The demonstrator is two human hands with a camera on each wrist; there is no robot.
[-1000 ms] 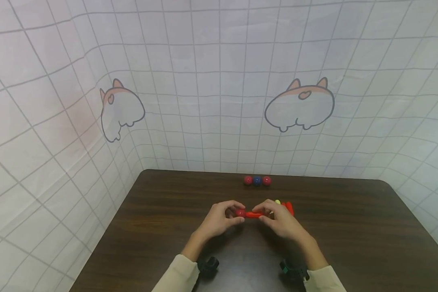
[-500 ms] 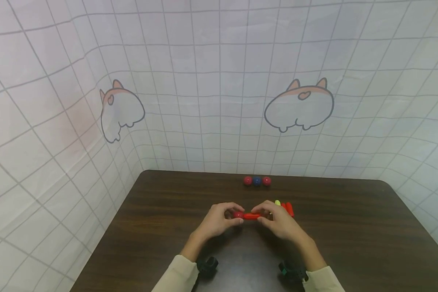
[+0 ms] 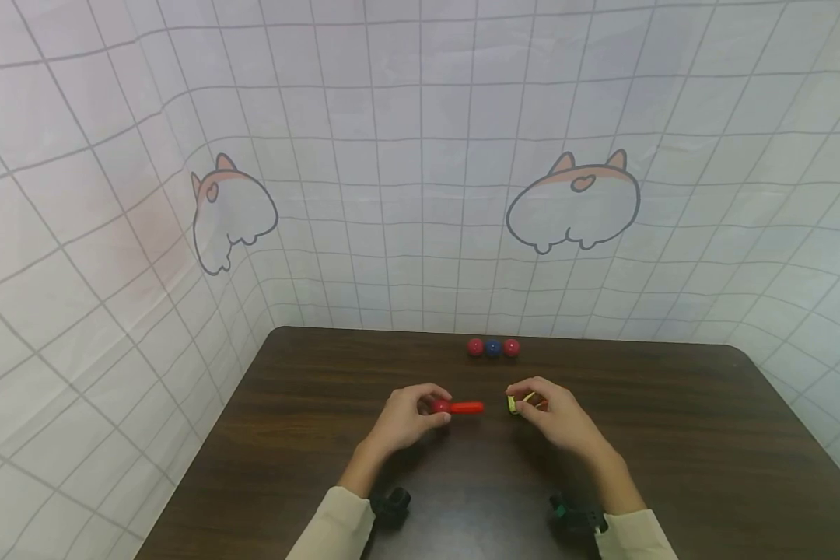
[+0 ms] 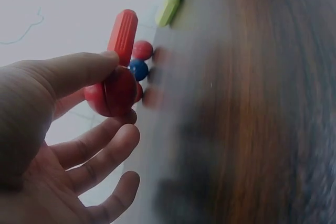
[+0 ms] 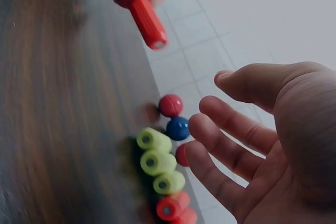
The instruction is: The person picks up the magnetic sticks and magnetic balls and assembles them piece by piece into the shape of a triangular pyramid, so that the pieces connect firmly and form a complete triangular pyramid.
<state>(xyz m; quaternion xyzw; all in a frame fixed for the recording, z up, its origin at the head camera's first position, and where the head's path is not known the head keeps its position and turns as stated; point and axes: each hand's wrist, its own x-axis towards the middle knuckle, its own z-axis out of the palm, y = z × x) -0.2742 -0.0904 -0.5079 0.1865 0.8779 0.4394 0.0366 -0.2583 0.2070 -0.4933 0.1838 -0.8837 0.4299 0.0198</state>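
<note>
My left hand (image 3: 406, 416) pinches a dark red ball (image 4: 118, 90) between thumb and fingers. A ribbed red magnetic rod (image 4: 124, 36) sticks straight out from that ball, its far end free and pointing right in the head view. My right hand (image 3: 558, 418) holds nothing; its fingers are loosely bent and parted from the thumb in the right wrist view. It hovers by a row of yellow-green rods (image 5: 158, 162) with red rods (image 5: 173, 206) at the end, partly hidden under the hand in the head view.
Toward the back of the dark wooden table (image 3: 336, 373), a red ball (image 3: 475, 348), a blue ball (image 3: 493, 348) and another red ball (image 3: 511, 348) stand in a row. A white grid-patterned curtain (image 3: 420, 257) hangs behind the table.
My right hand has let go of the red rod and moved right, over the row of rods. The left hand has drawn slightly left with the ball and the rod on it.
</note>
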